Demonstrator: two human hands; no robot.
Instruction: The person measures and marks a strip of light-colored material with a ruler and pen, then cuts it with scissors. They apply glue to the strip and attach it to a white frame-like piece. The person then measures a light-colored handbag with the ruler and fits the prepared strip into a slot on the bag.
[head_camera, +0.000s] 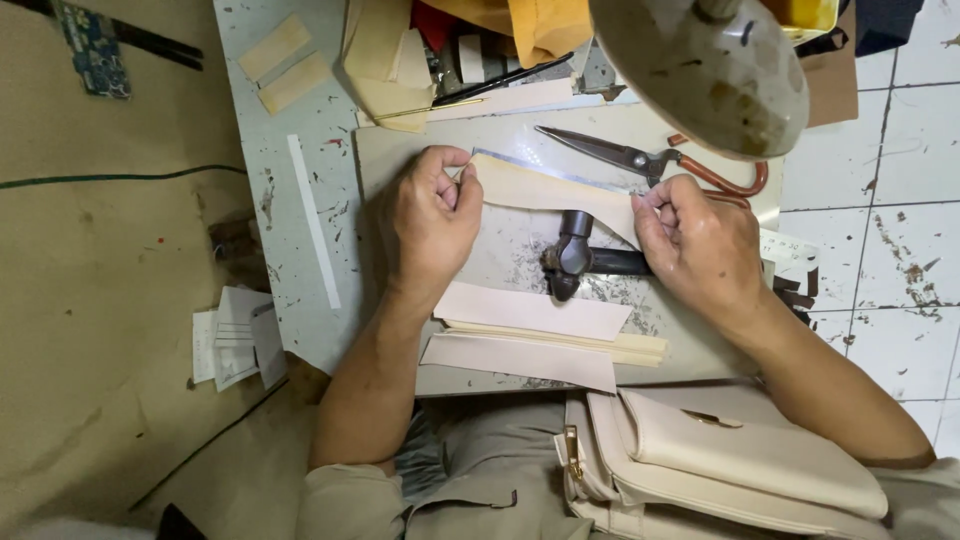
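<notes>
1. Far left: small stack of white paper slips (232, 345) on the brown floor, beside the bench edge.
2. Long white strip (313, 222) lies flat on the grey worktop (290, 300), left of my left hand.
3. Two tan offcuts (282, 62) sit at the top left of the worktop.
4. My left hand (430, 222) is closed, pinching the left end of the cream leather strip (545, 190) between thumb and fingers.
5. That strip spans between both hands, just above the light cutting slab (520, 255), slightly lower at the right end.
6. Dark hammer (572, 255) rests on the slab under the strip, between my hands, head toward me.
7. Stack of pale cut strips (535, 335) lies on the slab's near edge, below the hammer.
8. Scissors with orange handles (655, 162) lie behind the strip, blades pointing left.
9. My right hand (700, 245) is closed, gripping the strip's right end with its fingertips.
10. Cream handbag (720, 465) sits in my lap, lower right.
11. Lamp shade (705, 65) hangs overhead, top right.
</notes>
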